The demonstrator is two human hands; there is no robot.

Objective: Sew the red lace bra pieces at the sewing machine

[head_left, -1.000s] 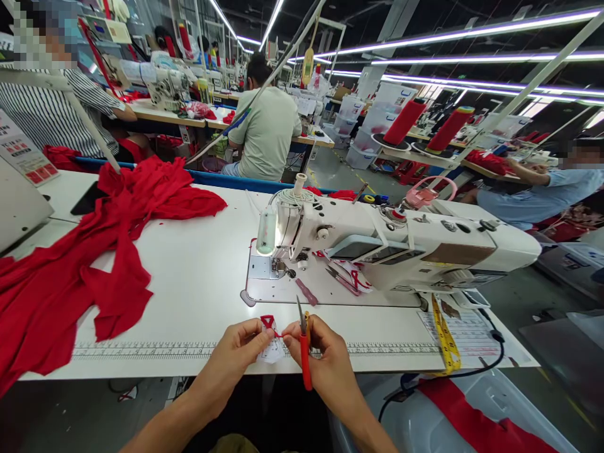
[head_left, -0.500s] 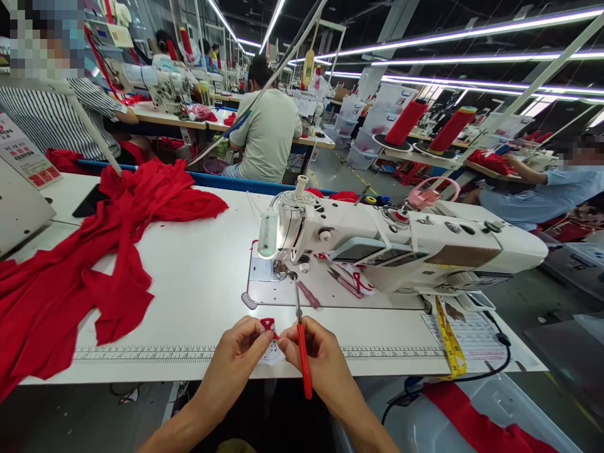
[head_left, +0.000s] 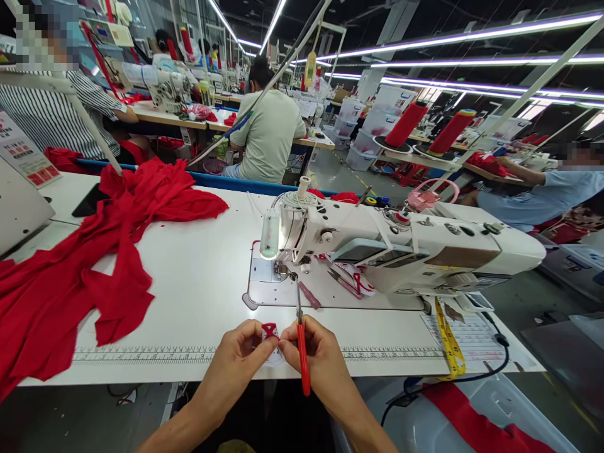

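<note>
Just in front of the sewing machine's bed, my left hand (head_left: 238, 355) pinches a small red-and-white fabric piece (head_left: 269, 329) between thumb and fingers. My right hand (head_left: 321, 355) meets it at the piece's right edge, its thumb and fingertip pinched close to my left thumb. A tool with a red handle (head_left: 302, 358) and a slim metal shaft lies across the right hand, its far end pointing at the needle area; its exact kind is unclear. White material with markings (head_left: 275, 357) shows beneath the fingertips, partly hidden.
The white sewing machine (head_left: 406, 239) spans the table's right half. Thread snips (head_left: 345, 283) and a dark-red-handled tool (head_left: 309, 294) lie on its bed. Red fabric (head_left: 117, 251) is heaped at left. A yellow tape measure (head_left: 450, 340) hangs at right. Co-workers sit beyond.
Both hands stay nearly in place, still pinching. The small piece has turned slightly, and the red strip between the fingertips shows less.
</note>
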